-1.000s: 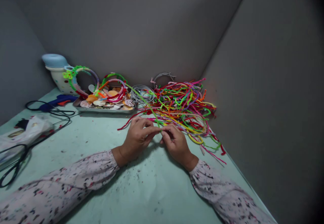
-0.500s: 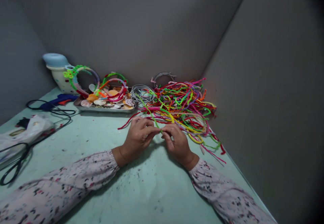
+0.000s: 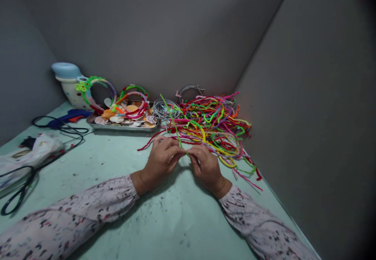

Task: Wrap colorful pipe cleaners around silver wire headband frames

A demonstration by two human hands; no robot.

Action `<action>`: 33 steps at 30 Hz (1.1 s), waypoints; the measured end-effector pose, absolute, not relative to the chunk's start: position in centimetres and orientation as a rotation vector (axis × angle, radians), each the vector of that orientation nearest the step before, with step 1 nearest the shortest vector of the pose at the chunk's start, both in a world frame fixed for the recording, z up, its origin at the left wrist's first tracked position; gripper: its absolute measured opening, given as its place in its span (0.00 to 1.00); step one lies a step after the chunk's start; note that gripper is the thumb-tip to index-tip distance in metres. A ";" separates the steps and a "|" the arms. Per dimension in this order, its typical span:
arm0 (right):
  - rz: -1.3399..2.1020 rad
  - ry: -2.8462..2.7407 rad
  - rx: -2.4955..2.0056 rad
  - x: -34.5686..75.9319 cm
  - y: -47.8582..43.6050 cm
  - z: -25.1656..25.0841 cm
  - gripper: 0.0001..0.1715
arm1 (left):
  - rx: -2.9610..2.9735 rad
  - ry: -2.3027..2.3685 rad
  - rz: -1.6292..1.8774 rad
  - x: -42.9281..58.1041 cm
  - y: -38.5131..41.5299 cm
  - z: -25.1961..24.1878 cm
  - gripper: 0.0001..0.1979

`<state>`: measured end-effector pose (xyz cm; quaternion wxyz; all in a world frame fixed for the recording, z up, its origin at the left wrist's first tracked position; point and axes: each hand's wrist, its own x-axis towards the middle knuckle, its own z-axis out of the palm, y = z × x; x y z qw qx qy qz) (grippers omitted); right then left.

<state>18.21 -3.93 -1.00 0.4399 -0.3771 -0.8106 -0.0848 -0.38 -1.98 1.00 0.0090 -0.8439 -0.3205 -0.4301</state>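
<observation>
My left hand (image 3: 162, 160) and my right hand (image 3: 206, 168) meet fingertip to fingertip above the middle of the table. Both pinch the lower end of a light green pipe cleaner (image 3: 173, 122). Its long free part rises from the fingertips and leans away to the upper left. The pinched end is mostly hidden by the fingers. Just beyond my hands lies a tangled pile of colourful pipe cleaners (image 3: 214, 115). Coils of grey wire (image 3: 167, 109) sit left of that pile.
A metal tray (image 3: 123, 128) of seashells stands at the back left, with pipe-cleaner-wrapped hoops (image 3: 101, 81) on it. Behind it is a blue-lidded container (image 3: 69, 85). A blue glue gun (image 3: 69, 117), a black cable (image 3: 29, 179) and a plastic bag (image 3: 44, 146) lie at left. Walls enclose the table.
The free part of the green pipe cleaner has swung to stand more upright, its tip now higher. Both hands stay nearly in place, still pinching.
</observation>
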 end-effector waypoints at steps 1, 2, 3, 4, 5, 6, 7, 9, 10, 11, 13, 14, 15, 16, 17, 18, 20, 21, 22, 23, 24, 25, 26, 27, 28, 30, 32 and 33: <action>-0.212 -2.011 -0.935 18.2 -3.9 -1.0 0.11 | -2.629 -1.001 -1.348 -0.4 -2.0 1.0 0.06; -0.214 -2.008 -0.936 18.2 -3.9 -1.0 0.11 | -2.623 -1.004 -1.351 -0.4 -2.0 1.0 0.06; -0.216 -2.006 -0.939 18.2 -3.9 -1.0 0.11 | -2.618 -1.008 -1.356 -0.4 -2.0 0.9 0.06; -0.216 -2.004 -0.943 18.2 -3.9 -1.0 0.11 | -2.614 -1.013 -1.359 -0.5 -2.0 0.9 0.06; -0.214 -2.004 -0.948 18.2 -3.9 -1.0 0.11 | -2.612 -1.017 -1.359 -0.5 -2.0 0.9 0.05; -0.213 -2.004 -0.949 18.2 -3.9 -1.0 0.11 | -2.612 -1.019 -1.356 -0.5 -1.9 0.8 0.05; -0.214 -2.005 -0.948 18.2 -3.9 -1.0 0.11 | -2.616 -1.020 -1.348 -0.5 -1.9 0.8 0.05; -0.223 -2.008 -0.943 18.2 -3.9 -1.0 0.11 | -2.621 -1.014 -1.325 -0.5 -1.9 0.7 0.06; -0.233 -2.010 -0.940 18.2 -3.9 -1.0 0.11 | -2.622 -1.008 -1.314 -0.5 -1.8 0.7 0.06; -0.242 -2.012 -0.938 18.2 -3.9 -1.0 0.11 | -2.625 -1.004 -1.303 -0.5 -1.8 0.8 0.06; -0.261 -2.019 -0.939 18.2 -4.0 -1.0 0.12 | -2.632 -0.994 -1.288 -0.5 -1.9 0.8 0.06; -0.268 -2.022 -0.939 18.3 -4.0 -1.0 0.12 | -2.637 -0.991 -1.281 -0.5 -1.9 0.8 0.06; -0.271 -2.028 -0.937 18.3 -4.0 -0.9 0.12 | -2.645 -0.991 -1.273 -0.5 -1.9 0.9 0.06; -0.272 -2.033 -0.937 18.3 -4.0 -0.9 0.12 | -2.651 -0.991 -1.268 -0.5 -2.0 0.9 0.06; -0.272 -2.038 -0.936 18.3 -4.0 -0.9 0.12 | -2.653 -0.991 -1.266 -0.5 -2.0 0.9 0.06; -0.271 -2.043 -0.936 18.2 -4.0 -0.9 0.12 | -2.655 -0.992 -1.262 -0.5 -2.0 0.9 0.06; -0.271 -2.048 -0.940 18.2 -4.0 -0.9 0.11 | -2.656 -0.996 -1.257 -0.4 -2.0 0.9 0.06; -0.276 -2.046 -0.942 18.2 -4.0 -0.8 0.11 | -2.654 -1.002 -1.257 -0.3 -2.0 0.9 0.06; -0.285 -2.043 -0.944 18.2 -4.0 -0.8 0.11 | -2.649 -1.011 -1.258 -0.3 -2.0 0.9 0.05; -0.294 -2.038 -0.945 18.2 -3.9 -0.8 0.11 | -2.642 -1.019 -1.259 -0.3 -2.0 0.9 0.06; -0.302 -2.032 -0.945 18.1 -3.9 -0.8 0.11 | -2.636 -1.025 -1.259 -0.3 -2.0 0.9 0.06; -0.309 -2.027 -0.945 18.1 -3.9 -0.8 0.11 | -2.632 -1.028 -1.258 -0.2 -2.0 0.9 0.06; -0.310 -2.025 -0.947 18.1 -3.9 -0.8 0.11 | -2.633 -1.029 -1.254 -0.2 -2.0 0.9 0.06; -0.307 -2.025 -0.949 18.2 -3.9 -0.9 0.11 | -2.637 -1.029 -1.244 -0.3 -2.0 0.9 0.06; -0.302 -2.027 -0.950 18.2 -3.8 -0.9 0.11 | -2.644 -1.028 -1.234 -0.3 -2.0 0.8 0.06; -0.297 -2.033 -0.951 18.2 -3.8 -1.0 0.11 | -2.657 -1.025 -1.213 -0.3 -2.0 0.8 0.06; -0.302 -2.040 -0.946 18.2 -3.8 -1.1 0.11 | -2.668 -1.020 -1.184 -0.4 -2.0 0.8 0.07; -0.307 -2.043 -0.941 18.2 -3.8 -1.0 0.11 | -2.674 -1.016 -1.169 -0.4 -2.0 0.8 0.07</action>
